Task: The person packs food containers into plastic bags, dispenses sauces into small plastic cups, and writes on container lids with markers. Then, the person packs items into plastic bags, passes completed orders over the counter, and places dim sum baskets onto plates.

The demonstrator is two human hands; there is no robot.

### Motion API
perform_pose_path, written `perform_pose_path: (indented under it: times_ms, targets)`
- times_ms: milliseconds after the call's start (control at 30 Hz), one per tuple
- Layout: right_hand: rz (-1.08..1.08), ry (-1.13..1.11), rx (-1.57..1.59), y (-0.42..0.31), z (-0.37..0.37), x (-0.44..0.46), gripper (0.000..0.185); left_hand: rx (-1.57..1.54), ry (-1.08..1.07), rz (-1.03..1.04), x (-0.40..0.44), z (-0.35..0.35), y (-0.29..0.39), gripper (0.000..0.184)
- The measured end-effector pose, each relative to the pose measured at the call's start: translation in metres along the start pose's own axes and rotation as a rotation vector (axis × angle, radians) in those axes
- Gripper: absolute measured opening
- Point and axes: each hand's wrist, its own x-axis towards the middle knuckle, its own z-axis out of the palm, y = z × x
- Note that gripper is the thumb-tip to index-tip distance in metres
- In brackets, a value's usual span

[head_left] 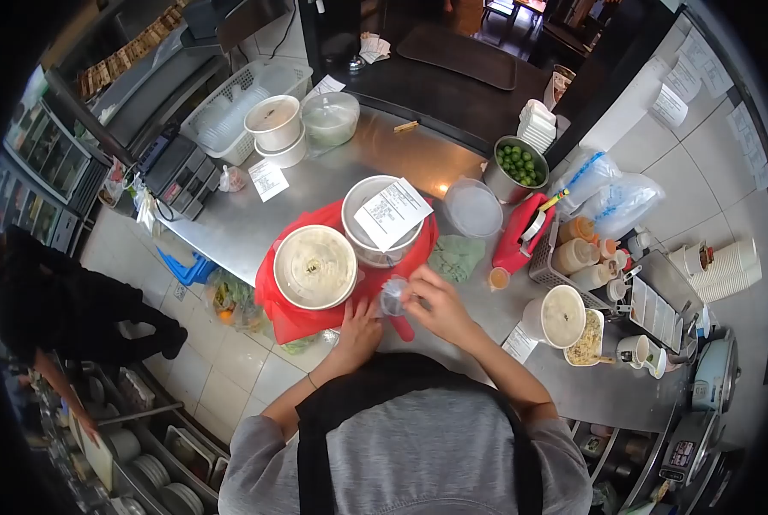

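A red plastic bag (pixel 272 322) lies spread on the steel counter under two white round tubs. The left tub (pixel 315 268) has a clear lid with pale contents beneath it. On the other tub (pixel 360 242) rests a printed receipt (pixel 391 213). My right hand (pixel 435 302) pinches a small clear plastic bag (pixel 393 297) at the counter's near side. My left hand (pixel 358 333) is just below the left tub, by the red bag; its fingers are bunched near the small bag, and whether they hold anything is hidden.
Stacked tubs (pixel 274 124) and a plastic basket (pixel 245 101) stand at the back left. A pot of limes (pixel 519 165), a red tape dispenser (pixel 521 225) and a sauce basket (pixel 564 257) are right. Another person (pixel 84 300) stands at far left.
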Motion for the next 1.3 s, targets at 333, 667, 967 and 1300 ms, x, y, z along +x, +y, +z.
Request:
perform_pose_path:
  times_ms: [333, 667, 967, 1300]
  targets:
    - [0.150, 0.019, -0.215, 0.077, 0.092, 0.024, 0.015, -0.238, -0.259, 0.027, 0.005, -0.042, 0.004, 0.033]
    - [0.245, 0.592, -0.143, 0.068, -0.009, -0.009, 0.016, -0.500, 0.470, -0.171, 0.091, -0.141, -0.035, 0.036]
    - [0.606, 0.984, -0.557, 0.159, -0.097, -0.062, 0.019, -0.431, 0.404, -0.320, 0.124, -0.117, -0.044, 0.068]
    - [0.692, 1.240, 0.346, 0.165, -0.107, -0.045, 0.014, -1.297, 0.412, -0.236, 0.109, -0.142, -0.023, 0.058]
